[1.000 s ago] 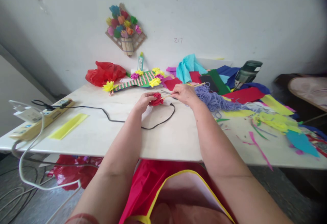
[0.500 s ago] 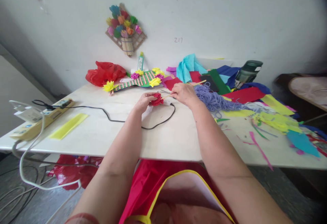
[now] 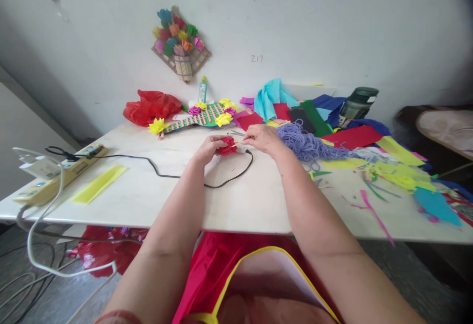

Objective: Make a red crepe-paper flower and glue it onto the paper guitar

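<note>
She's mid-assembly on a red paper flower (image 3: 227, 145) out on the table (image 3: 240, 201) — left hand (image 3: 209, 147) fingers clamped round it, right hand (image 3: 260, 139) pinching a thin stick (image 3: 236, 143) at its centre. Seating that stick looks like it needs steady, gentle pressure.

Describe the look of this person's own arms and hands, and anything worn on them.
Both forearms are bare to the bottom edge of the head view: no sleeves show. The left hand and right hand wear no gloves, and no rings or watch can be made out. A thin reddish band shows on the left arm at the frame's bottom edge. A red garment with yellow piping lies between the arms.
</note>
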Demonstrator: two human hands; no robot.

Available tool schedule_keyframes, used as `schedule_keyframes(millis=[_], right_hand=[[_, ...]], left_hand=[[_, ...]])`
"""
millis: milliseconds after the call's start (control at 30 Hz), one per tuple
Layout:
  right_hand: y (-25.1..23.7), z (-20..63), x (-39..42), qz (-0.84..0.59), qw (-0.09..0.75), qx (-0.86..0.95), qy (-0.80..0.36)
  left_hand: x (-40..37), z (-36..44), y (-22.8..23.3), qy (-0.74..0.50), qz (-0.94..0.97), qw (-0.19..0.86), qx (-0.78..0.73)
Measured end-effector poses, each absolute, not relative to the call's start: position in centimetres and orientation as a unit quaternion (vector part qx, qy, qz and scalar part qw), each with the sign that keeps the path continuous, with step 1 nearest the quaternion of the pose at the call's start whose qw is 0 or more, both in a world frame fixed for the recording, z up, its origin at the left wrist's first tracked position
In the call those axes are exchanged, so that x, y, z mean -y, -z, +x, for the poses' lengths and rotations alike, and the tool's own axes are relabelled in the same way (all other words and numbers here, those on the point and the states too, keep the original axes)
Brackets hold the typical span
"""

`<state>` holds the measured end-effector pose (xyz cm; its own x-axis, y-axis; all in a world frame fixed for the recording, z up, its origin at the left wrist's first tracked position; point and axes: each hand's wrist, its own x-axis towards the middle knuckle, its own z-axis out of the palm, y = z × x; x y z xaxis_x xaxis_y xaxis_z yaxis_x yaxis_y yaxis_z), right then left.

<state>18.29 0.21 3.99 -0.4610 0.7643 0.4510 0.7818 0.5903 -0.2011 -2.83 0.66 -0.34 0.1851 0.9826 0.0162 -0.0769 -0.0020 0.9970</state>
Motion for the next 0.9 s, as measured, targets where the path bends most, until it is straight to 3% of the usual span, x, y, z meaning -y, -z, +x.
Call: schedule_keyframes(millis=[167,600,900], right_hand=[[-3.42,18.45,-0.73,-0.458,0.284,0.842,-0.019],[-3.74,18.3,-0.69,-0.405,0.293,0.864,0.063],[-3.47,18.49,-0.96,-0.412,0.241,0.878,0.018]], left_hand=[[-0.47,-2.73,0.1,-0.472,0.518,0.573,-0.424],[-0.35,-2.72,-0.02,-0.474,0.5,0.595,-0.413],[-0.35,-2.79,0.06,-0.472,0.505,0.599,-0.404]])
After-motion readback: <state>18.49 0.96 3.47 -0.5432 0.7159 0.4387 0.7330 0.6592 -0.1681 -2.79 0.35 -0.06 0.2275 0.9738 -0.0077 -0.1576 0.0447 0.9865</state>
